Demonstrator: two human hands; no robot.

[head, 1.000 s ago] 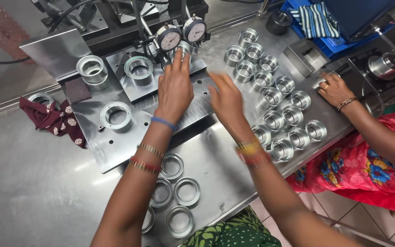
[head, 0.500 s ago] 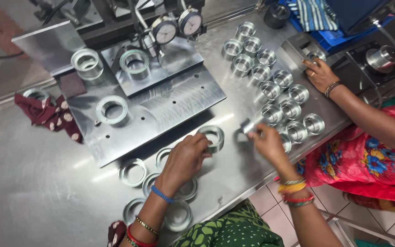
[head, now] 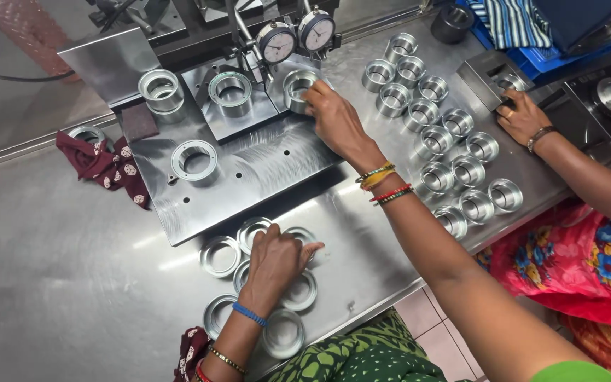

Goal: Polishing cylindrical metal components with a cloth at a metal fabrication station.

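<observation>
My right hand (head: 335, 119) reaches across the steel plate (head: 249, 177) and grips a thick metal ring (head: 297, 86) that sits under two dial gauges (head: 297, 37). My left hand (head: 276, 259) lies near the table's front edge on a cluster of flat metal rings (head: 219, 256), with its fingers curled over one of them. Two more thick rings (head: 230, 92) stand on the raised fixture, and another ring (head: 194, 161) lies on the plate.
Several finished rings (head: 454, 170) stand in rows at the right. A co-worker's hand (head: 521, 117) rests on a grey box. A dark red cloth (head: 111, 168) lies at the left, and blue bins (head: 532, 28) stand at the back right.
My right hand has moved from the front right up to the gauges with a ring. My left hand has dropped back onto the flat rings at the front.
</observation>
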